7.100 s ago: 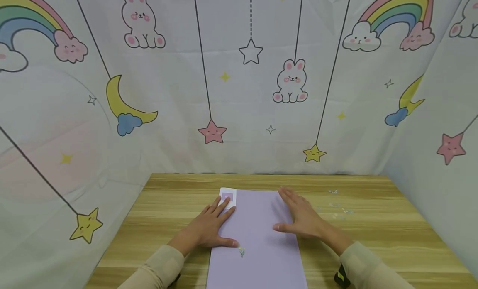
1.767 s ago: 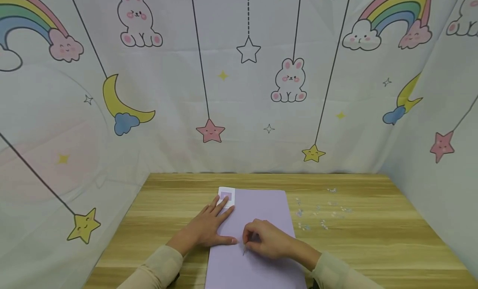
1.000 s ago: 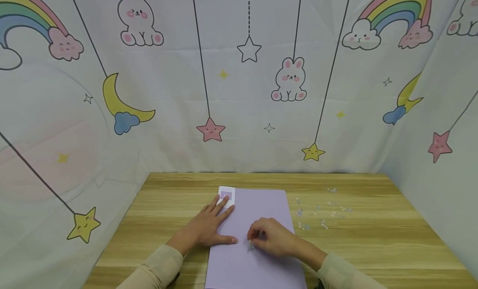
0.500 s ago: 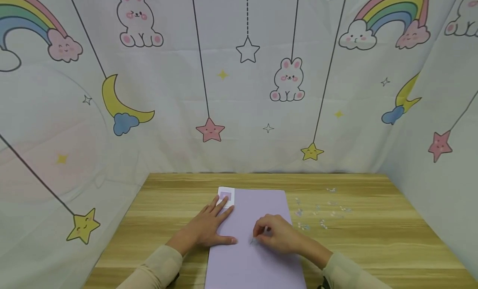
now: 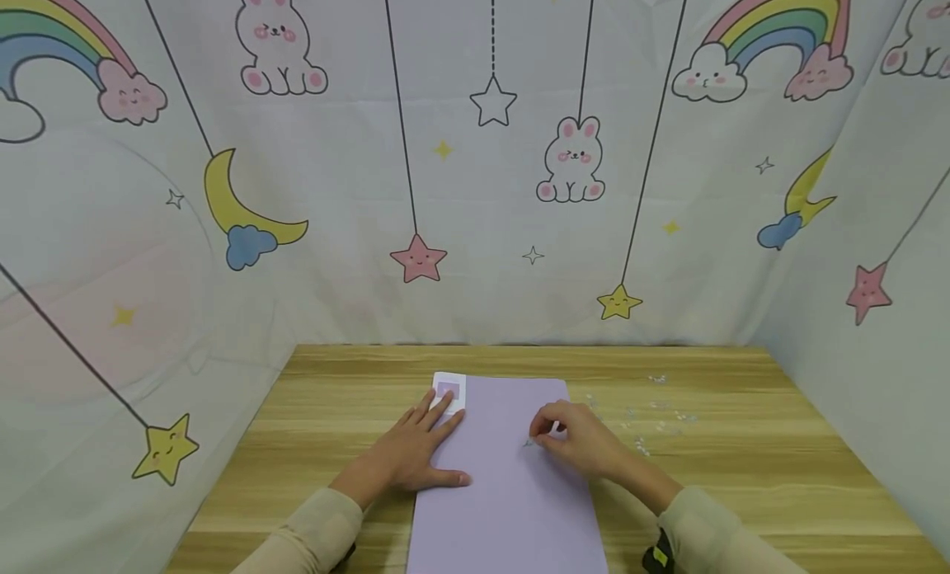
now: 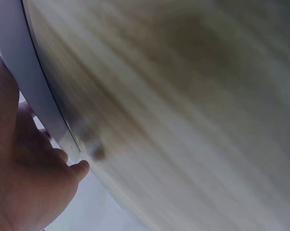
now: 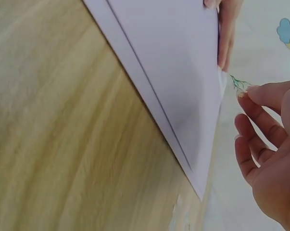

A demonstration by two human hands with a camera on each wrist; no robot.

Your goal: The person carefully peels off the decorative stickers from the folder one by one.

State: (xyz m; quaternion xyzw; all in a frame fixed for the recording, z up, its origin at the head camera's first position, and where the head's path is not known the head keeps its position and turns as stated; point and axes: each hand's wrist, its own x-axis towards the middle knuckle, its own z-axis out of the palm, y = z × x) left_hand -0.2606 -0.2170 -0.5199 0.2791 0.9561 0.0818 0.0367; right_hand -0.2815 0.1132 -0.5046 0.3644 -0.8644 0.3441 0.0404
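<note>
A lilac folder (image 5: 512, 508) with a white label (image 5: 460, 381) at its top left corner lies on the table. My left hand (image 5: 416, 454) rests spread on its left side, with fingertips on the label. Over the folder's upper right part, my right hand (image 5: 582, 442) pinches a small sticker (image 5: 529, 443) between thumb and index finger. In the right wrist view, the sticker (image 7: 238, 83) shows thin green branching stems and hangs above the folder surface; its upper part is hidden by the fingertips. The left wrist view shows mostly table and the left hand (image 6: 31, 183).
Several small clear stickers (image 5: 659, 405) lie scattered on the wooden table (image 5: 757, 491) right of the folder. A white cloth (image 5: 490, 310) printed with stars, rabbits and rainbows hangs behind and at both sides.
The sticker, earlier flat on the folder near my left thumb, is now lifted in my right hand. That hand has moved away and to the right. My left hand stays put.
</note>
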